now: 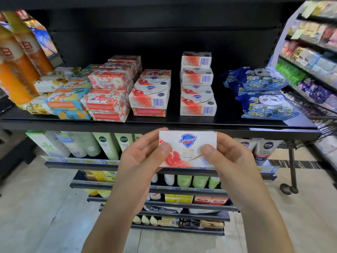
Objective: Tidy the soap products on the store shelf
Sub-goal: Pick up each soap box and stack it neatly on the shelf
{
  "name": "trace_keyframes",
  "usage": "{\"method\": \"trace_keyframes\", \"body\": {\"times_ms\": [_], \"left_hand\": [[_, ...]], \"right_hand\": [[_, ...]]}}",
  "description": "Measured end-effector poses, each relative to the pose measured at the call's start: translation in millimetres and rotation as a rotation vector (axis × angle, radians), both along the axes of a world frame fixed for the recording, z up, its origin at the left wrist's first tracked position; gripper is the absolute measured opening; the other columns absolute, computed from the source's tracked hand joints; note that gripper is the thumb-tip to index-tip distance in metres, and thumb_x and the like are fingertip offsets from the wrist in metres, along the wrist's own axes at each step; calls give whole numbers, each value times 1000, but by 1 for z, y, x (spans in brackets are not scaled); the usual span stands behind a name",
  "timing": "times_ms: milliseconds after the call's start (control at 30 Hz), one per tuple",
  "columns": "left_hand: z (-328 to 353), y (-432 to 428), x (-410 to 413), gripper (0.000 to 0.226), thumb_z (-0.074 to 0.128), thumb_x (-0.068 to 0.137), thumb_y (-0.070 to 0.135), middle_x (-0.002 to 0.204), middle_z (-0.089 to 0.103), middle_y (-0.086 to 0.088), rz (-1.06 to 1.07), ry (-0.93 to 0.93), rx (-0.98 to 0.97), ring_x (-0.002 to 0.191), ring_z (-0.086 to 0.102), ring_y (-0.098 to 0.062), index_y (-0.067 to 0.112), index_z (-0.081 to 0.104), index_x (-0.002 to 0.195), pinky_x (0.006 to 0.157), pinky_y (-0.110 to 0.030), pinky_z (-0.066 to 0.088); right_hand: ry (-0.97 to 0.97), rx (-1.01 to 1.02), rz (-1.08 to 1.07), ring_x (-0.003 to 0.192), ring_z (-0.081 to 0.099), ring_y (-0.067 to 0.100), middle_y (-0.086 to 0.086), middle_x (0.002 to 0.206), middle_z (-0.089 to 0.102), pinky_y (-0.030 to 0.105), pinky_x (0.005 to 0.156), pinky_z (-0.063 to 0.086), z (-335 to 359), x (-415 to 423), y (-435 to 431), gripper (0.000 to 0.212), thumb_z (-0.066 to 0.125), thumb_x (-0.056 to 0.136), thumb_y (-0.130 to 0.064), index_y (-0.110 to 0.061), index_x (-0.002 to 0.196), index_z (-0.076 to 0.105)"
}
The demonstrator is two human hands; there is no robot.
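The left hand (144, 154) and right hand (231, 157) pinched the Safeguard soap box (187, 143) by its short ends below the shelf (164, 123) edge; it looked light, stiff-cornered, slightly slick and crushable.

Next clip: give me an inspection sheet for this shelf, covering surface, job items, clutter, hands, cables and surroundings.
Surface: black shelf, bare gap between stacks.
Job's things: soap box held in front of the shelf edge; tall soap stack upright; shorter stack; wrapped soaps piled unevenly.
Clutter: blue packets, orange bottles.
Grippers: left hand and right hand both grip the soap box.
Cables: nothing seen.
Surroundings: lower shelves with tubes; side rack.
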State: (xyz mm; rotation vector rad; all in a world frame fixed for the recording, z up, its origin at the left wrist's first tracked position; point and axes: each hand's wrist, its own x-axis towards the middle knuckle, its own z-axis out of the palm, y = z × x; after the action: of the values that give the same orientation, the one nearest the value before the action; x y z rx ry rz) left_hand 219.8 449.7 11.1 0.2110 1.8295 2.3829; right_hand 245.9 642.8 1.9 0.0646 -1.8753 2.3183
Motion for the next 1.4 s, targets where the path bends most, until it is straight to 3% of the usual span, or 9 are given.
{"method": "trace_keyframes", "body": {"times_ms": [233,367,533,700,800,900,1100,1267,1400], "left_hand": [[-1,-2,0,56,71,87,42,126,72,-7,-43,15,11,119,68,-26,17,61,136,100,-43,55],[-1,-4,2,52,75,80,63,118,75,-12,-68,-36,62,114,70,-29,21,78,111,93,-41,59],[-2,-8,3,39,73,82,43,119,74,-16,-81,-34,48,115,69,-33,14,79,108,94,-36,58],[-2,-8,4,48,64,87,29,117,75,-14,-47,-30,52,114,71,-27,7,66,128,95,-35,58],[-1,-7,6,45,62,86,27,114,76,-14,-30,-24,55,110,72,-25,9,66,126,93,-34,59],[-2,-8,6,51,64,84,27,113,76,-15,-17,-21,49,112,72,-26,10,63,132,94,-34,59],[-1,-10,8,53,68,83,25,116,75,-10,-43,-28,66,111,71,-22,17,62,136,89,-27,58],[2,-9,7,59,71,81,23,123,74,-3,-48,-37,97,110,71,-17,19,59,139,95,-32,57],[4,-8,7,58,71,87,43,128,72,-7,-39,-50,76,121,66,-21,15,62,137,102,-39,53]], "right_hand": [[128,-6,11,116,68,29,10,121,74,36,93,57,-3,2,5,50,80,81,-12,-10,128,64],[207,-9,3,116,68,24,7,118,75,27,88,57,-4,3,7,48,75,77,2,-7,123,62],[228,22,36,121,65,27,9,122,72,29,90,56,-7,4,6,48,77,76,1,-12,121,65],[70,86,24,120,65,17,0,131,68,22,92,54,-4,8,7,58,75,79,-41,-27,134,63],[-50,88,-18,94,68,17,4,124,72,32,91,55,-3,8,5,73,79,68,-71,-30,127,68],[-63,87,-30,88,65,27,7,119,74,41,90,51,-3,8,3,83,78,61,-78,-23,122,71],[-44,54,-15,112,70,30,9,119,74,45,97,52,-3,10,3,74,84,64,-67,-23,122,72],[38,-3,-24,107,71,18,3,112,77,22,86,56,-3,10,4,48,82,74,-25,-21,120,71],[139,23,-9,115,69,22,5,120,75,26,90,56,-3,9,5,56,73,76,-2,-13,130,63]]}}
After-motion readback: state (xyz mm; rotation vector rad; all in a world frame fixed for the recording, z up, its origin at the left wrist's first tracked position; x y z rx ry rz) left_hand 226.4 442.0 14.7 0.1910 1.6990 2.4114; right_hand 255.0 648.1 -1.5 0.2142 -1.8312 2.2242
